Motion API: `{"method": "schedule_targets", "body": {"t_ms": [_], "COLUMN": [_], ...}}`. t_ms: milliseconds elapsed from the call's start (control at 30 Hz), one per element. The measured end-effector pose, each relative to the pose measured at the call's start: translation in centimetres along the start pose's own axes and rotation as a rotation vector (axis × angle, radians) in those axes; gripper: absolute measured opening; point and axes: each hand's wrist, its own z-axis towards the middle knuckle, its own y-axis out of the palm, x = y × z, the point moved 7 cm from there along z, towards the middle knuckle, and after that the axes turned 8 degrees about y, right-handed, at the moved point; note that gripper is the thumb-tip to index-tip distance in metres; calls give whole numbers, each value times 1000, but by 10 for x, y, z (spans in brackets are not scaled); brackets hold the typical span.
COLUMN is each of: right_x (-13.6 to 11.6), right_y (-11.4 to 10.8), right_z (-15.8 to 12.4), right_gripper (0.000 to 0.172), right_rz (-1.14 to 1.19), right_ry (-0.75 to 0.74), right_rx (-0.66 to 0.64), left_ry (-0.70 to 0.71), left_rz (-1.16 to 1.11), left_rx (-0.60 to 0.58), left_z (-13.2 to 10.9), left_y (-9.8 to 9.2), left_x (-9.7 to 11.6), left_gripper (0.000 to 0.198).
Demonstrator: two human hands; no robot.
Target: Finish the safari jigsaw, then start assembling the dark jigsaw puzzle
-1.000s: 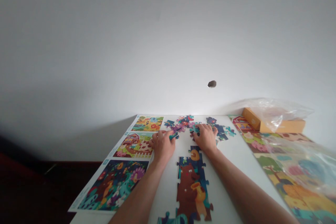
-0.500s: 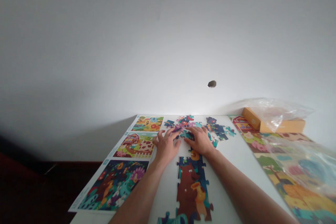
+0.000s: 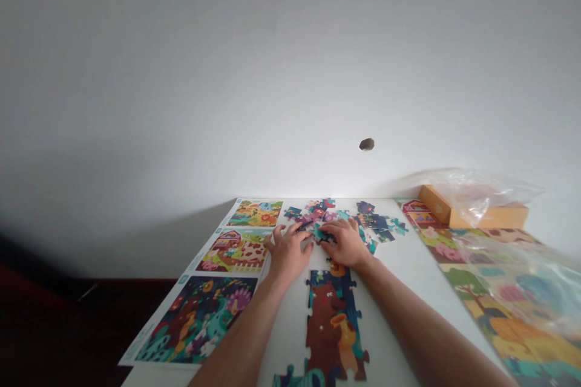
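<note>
Joined puzzle pieces [image 3: 324, 320] showing a brown bear lie on the white table [image 3: 390, 308], in front of both hands. Beyond them is a pile of loose puzzle pieces [image 3: 374, 222]. My left hand [image 3: 289, 249] is at the left edge of that pile, its fingers apart and bent, close to a dark purple piece. My right hand [image 3: 345, 243] rests over the pile's near side, fingers bent towards a teal piece [image 3: 318, 233]; whether it grips that piece cannot be made out.
On the left lies a sheet with three pictures [image 3: 197, 317]. An orange box [image 3: 490, 217] with a clear plastic bag [image 3: 476, 190] stands at the back right, behind a colourful printed sheet [image 3: 472, 284]. A wall with a hole [image 3: 367, 144] rises behind the table.
The fingers of my right hand have drawn in slightly, showing more of the teal piece between the hands. My left hand has barely moved.
</note>
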Motion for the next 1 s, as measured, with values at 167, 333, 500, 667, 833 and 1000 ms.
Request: {"method": "schedule_targets", "body": {"t_ms": [167, 333, 500, 667, 833, 1000], "right_x": [4, 13, 23, 10, 20, 25], "right_y": [-8, -16, -25, -4, -16, -7], "right_z": [2, -1, -12, -2, -8, -5], "right_gripper": [31, 29, 57, 53, 60, 62], "right_rz": [-132, -299, -432, -291, -340, -275], "right_ry": [124, 325, 618, 379, 557, 511], "right_rx": [47, 127, 272, 44, 205, 107], "left_ry": [-11, 9, 19, 34, 49, 41], "left_rz": [30, 29, 23, 25, 24, 25], "left_rx": [0, -34, -28, -34, -32, -35], "left_z": [0, 0, 0, 0, 0, 0], "left_y": [0, 3, 3, 4, 5, 6], "left_x": [-1, 0, 1, 1, 0, 0], "left_gripper": [28, 30, 30, 31, 32, 32]}}
